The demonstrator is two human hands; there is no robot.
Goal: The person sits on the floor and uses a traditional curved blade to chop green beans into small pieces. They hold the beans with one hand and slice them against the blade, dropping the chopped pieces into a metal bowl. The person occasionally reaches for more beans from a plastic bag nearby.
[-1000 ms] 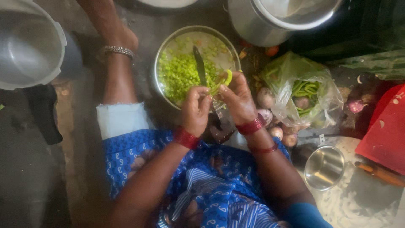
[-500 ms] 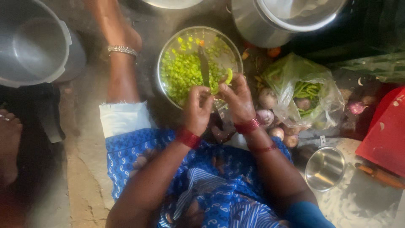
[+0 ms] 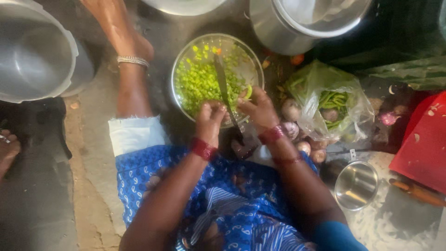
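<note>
A round steel plate (image 3: pixel 246 58) on the floor holds a heap of chopped green vegetable (image 3: pixel 200 83). An upright cutter blade (image 3: pixel 222 81) rises over it. My left hand (image 3: pixel 210 118) and my right hand (image 3: pixel 258 108) are together at the blade, both pinching a short green pod (image 3: pixel 248 92) against its edge. Red bangles circle both wrists. My leg with a silver anklet (image 3: pixel 133 60) stretches out to the left of the plate.
A clear bag of green pods (image 3: pixel 331 103) lies at right, with onions (image 3: pixel 291 110) beside it. A small steel cup (image 3: pixel 356 185) stands lower right, a red board (image 3: pixel 425 144) far right. Large metal pots sit at left (image 3: pixel 35 56) and top (image 3: pixel 297 21). Another person's foot (image 3: pixel 7 148) shows at the left edge.
My hands stay at the blade with the pod. The view has shifted slightly, and the other person's foot at the left edge has pulled back.
</note>
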